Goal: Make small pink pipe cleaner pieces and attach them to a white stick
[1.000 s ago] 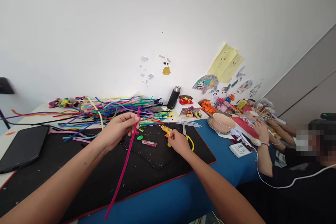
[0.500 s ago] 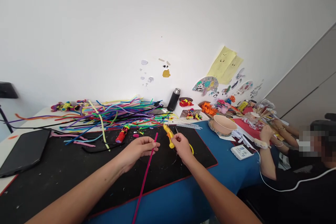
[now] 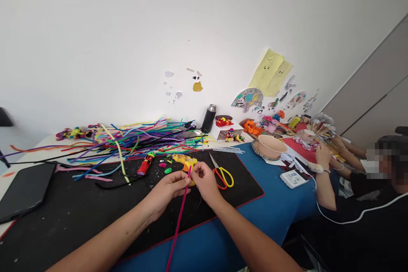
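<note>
A long magenta pipe cleaner (image 3: 179, 221) runs from my fingers down past the mat's front edge. My left hand (image 3: 170, 187) is closed around it near its upper end. Close against it, my right hand (image 3: 205, 180) pinches at the pipe cleaner's tip. Just behind my fingers a yellow glue gun (image 3: 185, 161) lies on the black mat, its handle partly hidden by my hands. Scissors (image 3: 223, 175) with red and yellow handles lie to the right of my right hand. Left of the glue gun are a red figure (image 3: 145, 165) and small green (image 3: 168, 171) and magenta pieces (image 3: 162, 165).
A heap of coloured pipe cleaners (image 3: 140, 136) covers the table's back. Behind stand a black bottle (image 3: 208, 119) and a white box (image 3: 219, 132). To the right are a bowl (image 3: 272, 146) and a white case (image 3: 293, 179). A black tablet-like slab (image 3: 25, 191) lies left. A co-worker (image 3: 360, 204) sits right.
My right hand has let go of the glue gun, which now lies farther left on the mat, and has moved left to the pipe cleaner's tip. The scissors are now uncovered.
</note>
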Demonstrator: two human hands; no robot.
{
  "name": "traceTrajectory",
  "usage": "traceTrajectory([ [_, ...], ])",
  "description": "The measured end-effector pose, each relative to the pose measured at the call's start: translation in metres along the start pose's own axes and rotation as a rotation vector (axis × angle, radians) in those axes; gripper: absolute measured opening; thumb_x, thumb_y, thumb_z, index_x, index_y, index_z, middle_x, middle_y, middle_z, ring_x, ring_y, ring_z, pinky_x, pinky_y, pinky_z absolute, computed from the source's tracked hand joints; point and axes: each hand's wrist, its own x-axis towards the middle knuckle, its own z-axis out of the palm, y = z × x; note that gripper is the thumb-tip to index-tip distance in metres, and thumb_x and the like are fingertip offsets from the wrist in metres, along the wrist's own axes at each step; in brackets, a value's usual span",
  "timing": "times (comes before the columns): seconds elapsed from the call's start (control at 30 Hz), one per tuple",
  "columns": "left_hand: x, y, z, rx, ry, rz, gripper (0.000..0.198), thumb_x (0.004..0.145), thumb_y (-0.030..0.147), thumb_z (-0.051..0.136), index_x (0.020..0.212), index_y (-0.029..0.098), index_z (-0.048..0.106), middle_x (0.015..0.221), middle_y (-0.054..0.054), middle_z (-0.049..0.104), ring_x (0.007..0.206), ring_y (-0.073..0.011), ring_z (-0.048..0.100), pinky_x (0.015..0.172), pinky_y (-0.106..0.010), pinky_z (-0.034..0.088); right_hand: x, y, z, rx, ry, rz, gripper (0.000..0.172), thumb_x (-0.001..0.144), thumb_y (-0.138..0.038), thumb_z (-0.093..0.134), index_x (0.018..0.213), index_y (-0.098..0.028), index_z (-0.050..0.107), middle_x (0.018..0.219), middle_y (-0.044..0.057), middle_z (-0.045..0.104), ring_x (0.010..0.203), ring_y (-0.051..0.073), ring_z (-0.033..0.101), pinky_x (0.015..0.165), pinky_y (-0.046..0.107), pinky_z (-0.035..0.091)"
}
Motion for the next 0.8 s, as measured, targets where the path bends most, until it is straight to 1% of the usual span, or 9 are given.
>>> traceTrajectory([
  [0.1, -0.006, 0.012, 0.006, 0.125, -0.009, 0.095, 0.034, 0.077, 0.051, 0.083, 0.08, 0.019, 0.069, 0.088, -0.003, 0.067, 0.093, -0.0222, 0.063, 0.095, -0.037, 0.051, 0.002, -0.013, 0.002, 0.196, -0.03, 0.139, 0.035, 0.079, -0.045, 0.077, 0.082, -0.022, 0.052, 0.067, -0.008, 0.048, 0.05, 0.009, 0.037, 0.043, 0.021, 0.029],
  [0.17, -0.01, 0.02, 0.01, 0.183, -0.037, 0.156, 0.035, 0.08, 0.053, 0.079, 0.08, 0.02, 0.067, 0.086, -0.002, 0.068, 0.092, -0.0225, 0.064, 0.093, -0.036, 0.05, 0.001, -0.021, 0.003, 0.339, -0.056, 0.21, 0.041, 0.077, -0.048, 0.082, 0.083, -0.023, 0.049, 0.065, -0.01, 0.048, 0.046, 0.006, 0.033, 0.038, 0.018, 0.022],
  [0.2, -0.012, 0.023, 0.012, 0.21, -0.054, 0.181, 0.035, 0.082, 0.054, 0.077, 0.08, 0.02, 0.066, 0.085, -0.002, 0.069, 0.091, -0.0226, 0.065, 0.092, -0.036, 0.05, 0.001, -0.024, 0.003, 0.398, -0.065, 0.235, 0.044, 0.075, -0.047, 0.084, 0.084, -0.023, 0.048, 0.065, -0.01, 0.048, 0.045, 0.005, 0.033, 0.037, 0.017, 0.021],
  [0.27, -0.016, 0.028, 0.013, 0.274, -0.083, 0.218, 0.035, 0.085, 0.054, 0.074, 0.081, 0.021, 0.064, 0.087, -0.003, 0.071, 0.092, -0.0235, 0.066, 0.093, -0.036, 0.05, -0.001, -0.027, 0.004, 0.487, -0.091, 0.282, 0.047, 0.072, -0.046, 0.087, 0.086, -0.022, 0.049, 0.064, -0.01, 0.051, 0.043, 0.004, 0.035, 0.037, 0.016, 0.02],
  [0.37, -0.022, 0.031, 0.013, 0.396, -0.102, 0.252, 0.031, 0.091, 0.052, 0.067, 0.085, 0.021, 0.063, 0.093, -0.005, 0.073, 0.096, -0.0253, 0.067, 0.092, -0.037, 0.049, -0.002, -0.027, 0.005, 0.558, -0.142, 0.35, 0.049, 0.071, -0.046, 0.088, 0.093, -0.022, 0.052, 0.061, -0.01, 0.053, 0.041, 0.004, 0.037, 0.036, 0.014, 0.02],
  [0.47, -0.025, 0.032, 0.012, 0.503, -0.088, 0.261, 0.027, 0.095, 0.047, 0.061, 0.088, 0.022, 0.062, 0.095, -0.004, 0.073, 0.097, -0.0253, 0.068, 0.091, -0.036, 0.048, -0.003, -0.024, 0.005, 0.583, -0.169, 0.379, 0.05, 0.072, -0.047, 0.088, 0.098, -0.022, 0.053, 0.06, -0.009, 0.055, 0.041, 0.004, 0.037, 0.036, 0.014, 0.021],
  [0.57, -0.026, 0.031, 0.012, 0.572, -0.075, 0.279, 0.024, 0.097, 0.044, 0.058, 0.088, 0.022, 0.061, 0.096, -0.004, 0.073, 0.095, -0.0244, 0.068, 0.089, -0.036, 0.049, -0.005, -0.024, 0.005, 0.602, -0.186, 0.398, 0.05, 0.073, -0.047, 0.088, 0.1, -0.022, 0.053, 0.06, -0.009, 0.056, 0.041, 0.004, 0.038, 0.037, 0.014, 0.02],
  [0.7, -0.026, 0.031, 0.014, 0.578, -0.06, 0.323, 0.022, 0.096, 0.042, 0.059, 0.087, 0.022, 0.059, 0.093, -0.004, 0.069, 0.09, -0.0234, 0.067, 0.086, -0.036, 0.051, -0.01, -0.031, 0.009, 0.64, -0.233, 0.431, 0.05, 0.074, -0.05, 0.088, 0.098, -0.02, 0.057, 0.06, -0.008, 0.053, 0.042, 0.004, 0.037, 0.037, 0.014, 0.02],
  [0.8, -0.028, 0.033, 0.014, 0.532, -0.091, 0.312, 0.025, 0.097, 0.045, 0.059, 0.086, 0.022, 0.058, 0.09, -0.003, 0.067, 0.086, -0.0226, 0.066, 0.084, -0.036, 0.052, -0.013, -0.038, 0.011, 0.684, -0.275, 0.475, 0.051, 0.071, -0.05, 0.09, 0.097, -0.019, 0.06, 0.061, -0.009, 0.051, 0.043, 0.004, 0.039, 0.037, 0.014, 0.022],
])
